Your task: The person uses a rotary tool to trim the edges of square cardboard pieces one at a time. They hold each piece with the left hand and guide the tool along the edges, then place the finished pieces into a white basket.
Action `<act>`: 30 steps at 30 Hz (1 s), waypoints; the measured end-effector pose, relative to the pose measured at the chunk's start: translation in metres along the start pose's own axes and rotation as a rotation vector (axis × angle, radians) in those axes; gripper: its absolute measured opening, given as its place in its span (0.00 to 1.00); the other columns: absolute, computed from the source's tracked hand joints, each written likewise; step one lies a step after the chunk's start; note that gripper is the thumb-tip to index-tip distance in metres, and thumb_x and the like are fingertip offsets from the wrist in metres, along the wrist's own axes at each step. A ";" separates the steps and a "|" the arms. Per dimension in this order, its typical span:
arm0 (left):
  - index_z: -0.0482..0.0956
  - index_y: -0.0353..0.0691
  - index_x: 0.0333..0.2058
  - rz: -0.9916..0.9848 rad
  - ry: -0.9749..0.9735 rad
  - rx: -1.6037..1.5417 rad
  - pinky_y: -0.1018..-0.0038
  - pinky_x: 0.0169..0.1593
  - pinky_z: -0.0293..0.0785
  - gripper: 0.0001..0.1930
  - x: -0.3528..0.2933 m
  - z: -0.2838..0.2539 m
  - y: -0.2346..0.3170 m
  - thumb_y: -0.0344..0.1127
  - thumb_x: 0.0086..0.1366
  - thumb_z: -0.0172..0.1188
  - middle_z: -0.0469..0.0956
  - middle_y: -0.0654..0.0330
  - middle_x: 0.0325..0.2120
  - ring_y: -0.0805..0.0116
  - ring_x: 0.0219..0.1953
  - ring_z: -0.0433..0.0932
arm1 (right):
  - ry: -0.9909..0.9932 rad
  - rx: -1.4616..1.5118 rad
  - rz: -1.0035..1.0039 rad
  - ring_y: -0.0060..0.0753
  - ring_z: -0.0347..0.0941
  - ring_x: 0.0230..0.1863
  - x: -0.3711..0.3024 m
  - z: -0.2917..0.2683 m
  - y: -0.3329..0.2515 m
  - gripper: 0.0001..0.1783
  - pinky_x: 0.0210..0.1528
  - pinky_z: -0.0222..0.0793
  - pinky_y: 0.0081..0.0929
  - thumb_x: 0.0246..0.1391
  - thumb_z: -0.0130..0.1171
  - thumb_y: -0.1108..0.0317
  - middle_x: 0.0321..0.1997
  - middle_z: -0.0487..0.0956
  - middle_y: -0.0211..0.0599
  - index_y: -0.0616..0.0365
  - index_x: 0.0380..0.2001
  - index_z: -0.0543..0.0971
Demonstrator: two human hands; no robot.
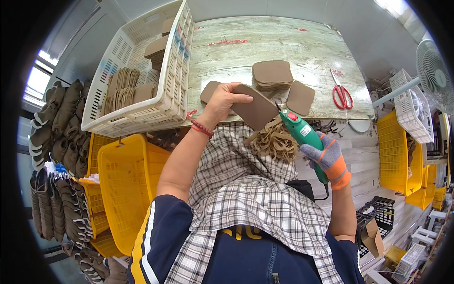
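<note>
One flat, round-cornered brown piece [256,108], pinched by the left hand [222,101] over the wood-grained table edge [340,114], slants lengthwise down-right; the knit-gloved right hand [330,161] grips a green tool [300,128] pointing up-left.

Panel [256,109] before stack [273,75], left of tool [306,134]

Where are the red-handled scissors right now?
Head view: the scissors lie on the table near its right end, right of the flat brown piece beside the brown stack.
</note>
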State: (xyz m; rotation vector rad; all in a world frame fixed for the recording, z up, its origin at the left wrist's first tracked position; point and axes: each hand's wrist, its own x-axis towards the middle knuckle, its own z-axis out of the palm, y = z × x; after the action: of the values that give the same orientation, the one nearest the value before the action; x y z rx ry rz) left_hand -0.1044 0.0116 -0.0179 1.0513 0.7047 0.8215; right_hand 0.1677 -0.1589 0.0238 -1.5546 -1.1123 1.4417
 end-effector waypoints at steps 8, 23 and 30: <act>0.81 0.34 0.32 -0.053 -0.040 0.109 0.78 0.36 0.75 0.09 0.001 0.000 0.004 0.22 0.50 0.66 0.81 0.61 0.28 0.75 0.28 0.78 | -0.030 -0.053 0.026 0.13 0.65 0.18 -0.004 0.001 -0.001 0.24 0.17 0.62 0.14 0.44 0.71 0.60 0.22 0.72 0.26 0.63 0.40 0.75; 0.81 0.33 0.32 -0.226 -0.221 0.251 0.80 0.38 0.75 0.09 0.003 0.018 0.000 0.22 0.49 0.66 0.82 0.62 0.27 0.77 0.29 0.78 | -0.044 -0.049 0.012 0.12 0.65 0.18 0.000 0.012 -0.001 0.26 0.17 0.62 0.13 0.45 0.70 0.59 0.24 0.74 0.26 0.64 0.44 0.75; 0.82 0.33 0.32 -0.313 -0.324 0.365 0.80 0.39 0.73 0.11 0.002 0.022 -0.012 0.22 0.47 0.68 0.82 0.62 0.28 0.78 0.30 0.77 | -0.085 -0.071 0.004 0.12 0.65 0.18 0.009 0.019 -0.005 0.25 0.18 0.61 0.14 0.45 0.70 0.60 0.24 0.73 0.25 0.63 0.43 0.75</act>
State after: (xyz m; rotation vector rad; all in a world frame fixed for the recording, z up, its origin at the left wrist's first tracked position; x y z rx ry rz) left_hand -0.0829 0.0002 -0.0220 1.3226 0.7315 0.2452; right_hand 0.1485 -0.1496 0.0233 -1.5575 -1.2233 1.4980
